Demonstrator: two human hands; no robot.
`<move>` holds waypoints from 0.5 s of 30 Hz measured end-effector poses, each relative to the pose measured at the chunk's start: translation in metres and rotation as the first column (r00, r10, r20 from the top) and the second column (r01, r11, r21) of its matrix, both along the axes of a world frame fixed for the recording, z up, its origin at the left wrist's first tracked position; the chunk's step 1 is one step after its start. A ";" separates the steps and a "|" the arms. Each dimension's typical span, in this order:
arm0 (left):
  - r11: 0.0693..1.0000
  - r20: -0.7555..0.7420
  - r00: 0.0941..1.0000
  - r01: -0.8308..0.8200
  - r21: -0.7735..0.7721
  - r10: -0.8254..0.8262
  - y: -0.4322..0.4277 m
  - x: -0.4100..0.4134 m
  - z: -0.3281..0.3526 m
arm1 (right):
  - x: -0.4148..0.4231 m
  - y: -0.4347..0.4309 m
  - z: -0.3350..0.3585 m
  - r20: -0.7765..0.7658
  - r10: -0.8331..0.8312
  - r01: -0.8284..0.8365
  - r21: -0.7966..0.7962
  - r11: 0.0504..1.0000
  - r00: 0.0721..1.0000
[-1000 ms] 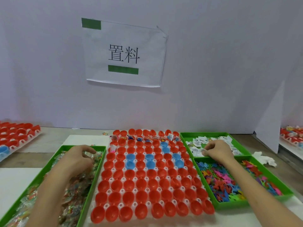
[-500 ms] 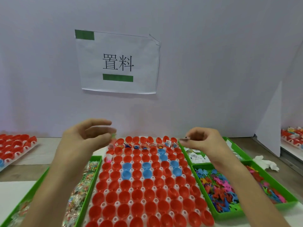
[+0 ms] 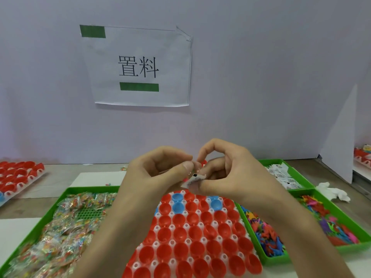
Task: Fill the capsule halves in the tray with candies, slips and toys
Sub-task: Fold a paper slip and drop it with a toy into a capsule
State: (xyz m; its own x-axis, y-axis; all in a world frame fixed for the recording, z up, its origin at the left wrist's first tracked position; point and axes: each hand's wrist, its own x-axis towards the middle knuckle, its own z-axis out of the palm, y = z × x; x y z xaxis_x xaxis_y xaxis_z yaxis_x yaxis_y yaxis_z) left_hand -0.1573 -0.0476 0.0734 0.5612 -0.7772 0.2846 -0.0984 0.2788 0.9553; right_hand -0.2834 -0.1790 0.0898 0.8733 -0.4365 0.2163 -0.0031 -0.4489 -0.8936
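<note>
**Head view: one slip pinched between both grips, above the far rows**

Both grips are raised and meet over the far end of the tray (image 3: pixel 187 241). My left grip (image 3: pixel 158 173) and right grip (image 3: pixel 230 173) are each clenched on the same slip (image 3: pixel 193 179), thumbs and forefingers nipping the small white printed paper from either side. A reddish speck shows under the left thumb; I cannot tell what it is.

The slip is in the air, touching no capsule half. The red and blue capsule halves (image 3: pixel 181 234) in the near and middle rows look unfilled to me. The farthest rows are hidden behind the hands.

The step, as I judge it, is to get a single slip ready and drop it into a half. To do it well, I would:

- Rub the paper lightly between the thumbs to be sure only one slip is there, not two stuck together.
- Pass it wholly to one grip before lowering, so the other is free for the candies (image 3: pixel 60 237) or the toys (image 3: pixel 263 235).
- Come down straight over one bowl and release low, because light paper let go from high up will probably drift onto the white posts between the cups.
- Keep the wrists clear of the neighbouring halves, which probably sit loose and would tip if brushed.
</note>
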 end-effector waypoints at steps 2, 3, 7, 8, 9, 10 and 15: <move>0.999 0.027 0.999 0.038 0.006 -0.038 0.000 0.000 0.000 | 0.000 -0.003 -0.002 0.006 -0.007 0.007 0.010 1.000 1.000; 0.998 0.042 0.998 0.057 0.002 -0.057 0.000 0.000 0.001 | -0.001 -0.004 -0.002 0.010 -0.007 0.006 0.021 1.000 1.000; 0.995 0.143 0.985 0.095 0.011 -0.096 0.002 -0.001 0.002 | -0.006 -0.010 -0.002 0.035 0.038 -0.041 0.069 0.997 0.999; 0.995 0.168 0.981 0.098 0.019 -0.100 0.002 -0.002 0.003 | -0.006 -0.011 -0.002 0.039 0.046 -0.049 0.071 0.996 0.998; 0.996 0.180 0.979 0.091 0.017 -0.093 0.001 -0.003 0.003 | -0.006 -0.012 -0.003 0.042 0.053 -0.056 0.071 0.996 0.998; 0.998 0.180 0.981 0.068 0.008 -0.069 0.001 -0.003 0.003 | -0.007 -0.013 -0.003 0.038 0.071 -0.073 0.071 0.995 0.997; 0.995 0.110 0.989 -0.100 0.008 0.099 -0.002 -0.002 -0.003 | -0.023 -0.029 -0.002 -0.220 0.248 -0.260 -0.029 0.965 0.944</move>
State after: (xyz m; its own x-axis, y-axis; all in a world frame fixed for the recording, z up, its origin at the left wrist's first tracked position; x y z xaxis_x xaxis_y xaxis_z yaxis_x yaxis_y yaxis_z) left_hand -0.1591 -0.0497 0.0701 0.6020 -0.7233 0.3383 -0.2290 0.2495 0.9409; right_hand -0.3061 -0.2083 0.0882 0.9819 -0.1865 0.0316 -0.0692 -0.5097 -0.8575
